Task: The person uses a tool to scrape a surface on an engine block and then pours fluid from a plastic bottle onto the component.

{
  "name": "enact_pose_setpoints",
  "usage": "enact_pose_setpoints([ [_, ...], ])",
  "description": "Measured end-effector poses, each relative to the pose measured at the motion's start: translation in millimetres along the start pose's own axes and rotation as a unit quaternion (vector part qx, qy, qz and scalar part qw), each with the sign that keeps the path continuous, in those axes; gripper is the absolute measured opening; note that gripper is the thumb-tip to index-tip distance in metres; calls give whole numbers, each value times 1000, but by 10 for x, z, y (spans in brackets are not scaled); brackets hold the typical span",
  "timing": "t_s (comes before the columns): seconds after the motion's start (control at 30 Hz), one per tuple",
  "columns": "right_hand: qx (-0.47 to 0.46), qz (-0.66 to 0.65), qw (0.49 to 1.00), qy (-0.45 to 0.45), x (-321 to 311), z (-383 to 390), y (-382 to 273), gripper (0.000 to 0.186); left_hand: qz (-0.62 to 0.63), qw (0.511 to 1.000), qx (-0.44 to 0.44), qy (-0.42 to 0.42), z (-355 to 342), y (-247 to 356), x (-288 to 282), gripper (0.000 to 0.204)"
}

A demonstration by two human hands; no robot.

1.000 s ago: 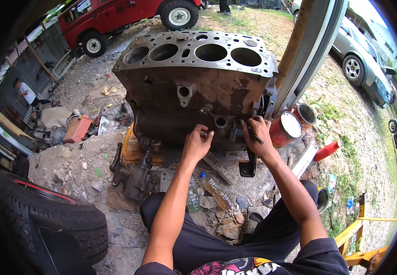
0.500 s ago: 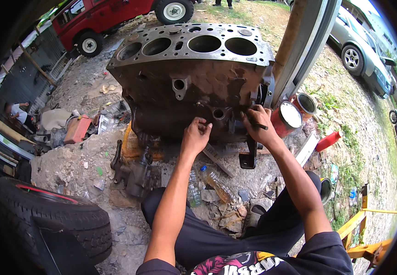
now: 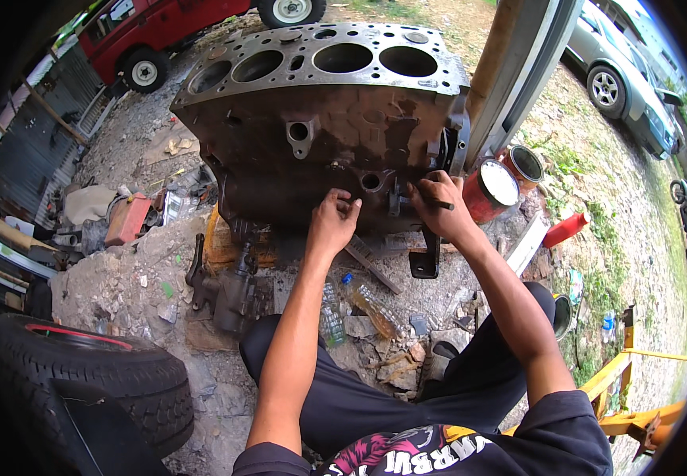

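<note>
A large brown, rusty engine block (image 3: 268, 155) stands before me, its grey machined top pierced by a row of cylinder bores. My right hand (image 3: 437, 198) is at the lower right of its side, closed round a short dark rod (image 3: 444, 205) whose end sticks out past the fingers. What the rod's other end meets is hidden by the hand. Left of a round hole (image 3: 371, 182) in the block, my left hand (image 3: 334, 220) has its fingers curled in toward the thumb, close to the lower wall. Whatever lies between those fingertips is too small to tell. A dark bracket (image 3: 424, 265) hangs below my right hand.
Right of the block are a metal post (image 3: 522, 87) and red cans (image 3: 492, 193). Plastic bottles (image 3: 375, 311) and a greasy metal part (image 3: 232, 297) lie on rubble below. A tyre (image 3: 97, 381) is at lower left, a yellow frame (image 3: 613, 381) at lower right.
The whole view has shifted slightly, so the block sits a little higher and further left. Both hands keep nearly the same places on it, and the rod stays in my right hand.
</note>
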State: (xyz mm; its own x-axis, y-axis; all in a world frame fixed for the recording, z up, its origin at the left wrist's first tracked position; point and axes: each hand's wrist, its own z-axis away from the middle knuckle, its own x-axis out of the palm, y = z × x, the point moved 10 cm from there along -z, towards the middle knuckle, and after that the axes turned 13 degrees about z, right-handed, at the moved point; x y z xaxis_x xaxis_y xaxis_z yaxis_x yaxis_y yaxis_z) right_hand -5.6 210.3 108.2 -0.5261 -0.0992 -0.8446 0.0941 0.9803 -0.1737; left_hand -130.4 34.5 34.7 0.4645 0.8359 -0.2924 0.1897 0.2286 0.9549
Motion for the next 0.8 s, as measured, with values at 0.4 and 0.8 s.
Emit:
enact_pose_setpoints([
  [0.4,20,17,999,-38,33,-28,30,23,-5,1000,14,-13,58,17,-43,31],
  [0.8,-4,-272,951,-145,98,-7,-685,25,-188,978,-84,17,877,-1387,-590,35],
])
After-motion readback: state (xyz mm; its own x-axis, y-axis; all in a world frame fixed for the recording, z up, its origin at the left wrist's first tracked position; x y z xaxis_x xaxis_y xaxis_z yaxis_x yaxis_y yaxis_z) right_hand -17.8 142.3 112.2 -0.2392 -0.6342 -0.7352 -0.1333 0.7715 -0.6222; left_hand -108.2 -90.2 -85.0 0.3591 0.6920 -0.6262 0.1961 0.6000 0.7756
